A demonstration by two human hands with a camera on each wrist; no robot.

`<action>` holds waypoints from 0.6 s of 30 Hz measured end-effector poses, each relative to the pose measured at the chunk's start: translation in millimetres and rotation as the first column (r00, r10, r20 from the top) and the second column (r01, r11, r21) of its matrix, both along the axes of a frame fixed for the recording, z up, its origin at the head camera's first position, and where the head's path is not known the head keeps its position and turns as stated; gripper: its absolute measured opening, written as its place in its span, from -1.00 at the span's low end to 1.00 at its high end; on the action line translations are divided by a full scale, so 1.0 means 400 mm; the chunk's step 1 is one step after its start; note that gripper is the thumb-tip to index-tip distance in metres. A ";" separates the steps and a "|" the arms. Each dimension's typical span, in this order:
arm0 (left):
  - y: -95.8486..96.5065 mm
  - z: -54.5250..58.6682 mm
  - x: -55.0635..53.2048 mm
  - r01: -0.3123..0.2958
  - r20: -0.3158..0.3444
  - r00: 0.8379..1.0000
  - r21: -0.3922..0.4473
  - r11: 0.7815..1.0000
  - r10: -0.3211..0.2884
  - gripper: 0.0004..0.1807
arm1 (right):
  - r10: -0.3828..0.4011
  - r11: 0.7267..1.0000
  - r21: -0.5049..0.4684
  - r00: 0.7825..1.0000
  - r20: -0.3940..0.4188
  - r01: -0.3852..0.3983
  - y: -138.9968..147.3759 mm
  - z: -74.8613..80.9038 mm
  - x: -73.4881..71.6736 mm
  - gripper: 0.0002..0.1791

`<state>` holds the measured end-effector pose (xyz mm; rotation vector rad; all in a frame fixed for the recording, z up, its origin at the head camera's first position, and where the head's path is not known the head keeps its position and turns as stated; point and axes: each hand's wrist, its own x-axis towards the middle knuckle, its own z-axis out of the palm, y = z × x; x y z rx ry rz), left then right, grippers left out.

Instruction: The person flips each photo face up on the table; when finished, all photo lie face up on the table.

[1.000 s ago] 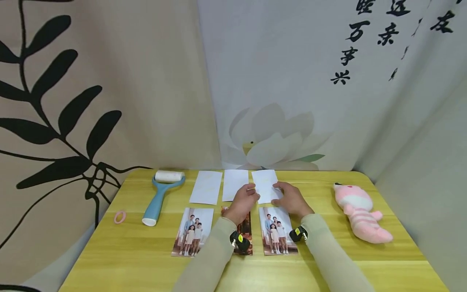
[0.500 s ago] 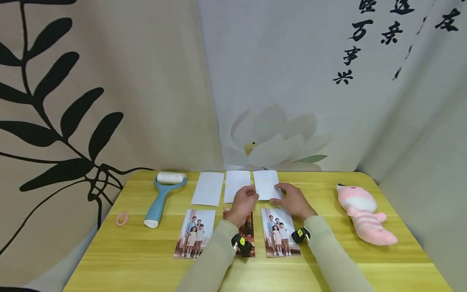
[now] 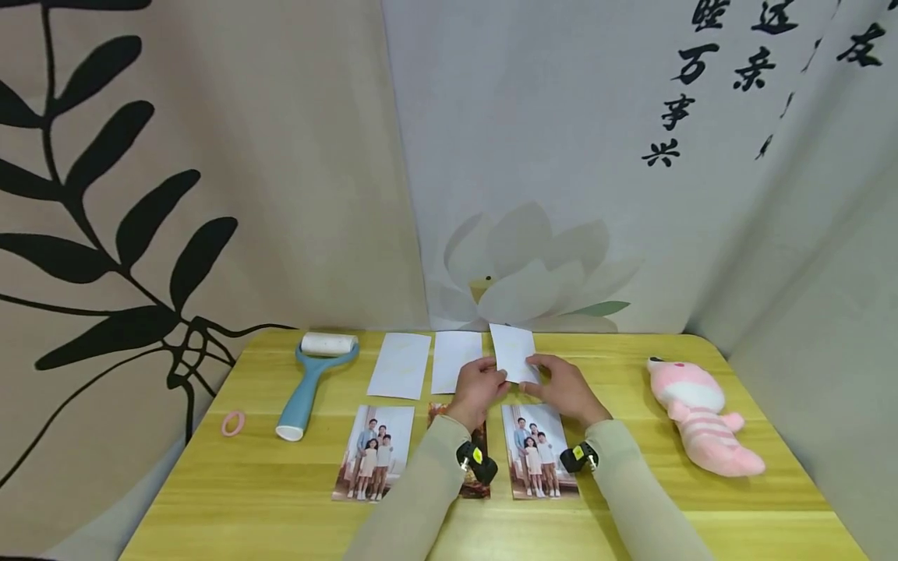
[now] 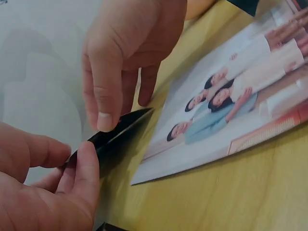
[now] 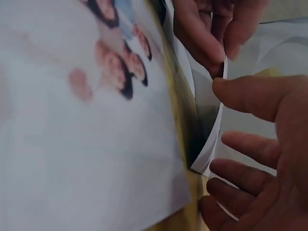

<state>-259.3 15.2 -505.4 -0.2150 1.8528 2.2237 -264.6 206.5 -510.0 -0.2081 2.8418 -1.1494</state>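
Note:
In the head view, the rightmost white card [image 3: 514, 352] is tilted up at the back of the table. My left hand [image 3: 480, 389] pinches its lower left corner between thumb and fingers. My right hand [image 3: 564, 387] is at the card's right side, its fingers and thumb fairly straight and touching the edge. The left wrist view shows the card [image 4: 108, 134] edge-on, with a dark underside. Two more white cards, a left one [image 3: 400, 365] and a middle one [image 3: 454, 360], lie beside it. A family photo [image 3: 539, 456] lies in front of my right hand.
Another family photo [image 3: 372, 452] lies at left; a dark reddish picture [image 3: 475, 487] is partly under my left wrist. A blue-handled lint roller [image 3: 305, 393] and a pink ring [image 3: 233, 423] lie further left. A pink plush toy [image 3: 701, 417] lies at right. A curtain [image 3: 533, 171] hangs behind the table [image 3: 231, 499].
The rightmost white card was flat and is now lifted and tilted. My left hand has shifted slightly right and taken its corner. The right hand has stayed nearly in place.

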 end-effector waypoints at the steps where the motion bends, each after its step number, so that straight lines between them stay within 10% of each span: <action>1: 0.000 0.001 0.000 -0.002 -0.005 1.000 0.005 1.000 0.002 -0.57 | 0.000 1.000 -0.007 1.000 0.002 0.000 -0.004 0.003 -0.001 -0.35; 18: -0.007 0.002 0.038 0.111 -0.122 0.988 0.125 0.986 -0.096 -0.53 | -0.060 0.973 -0.226 0.998 -0.016 0.054 -0.060 0.069 0.037 -0.43</action>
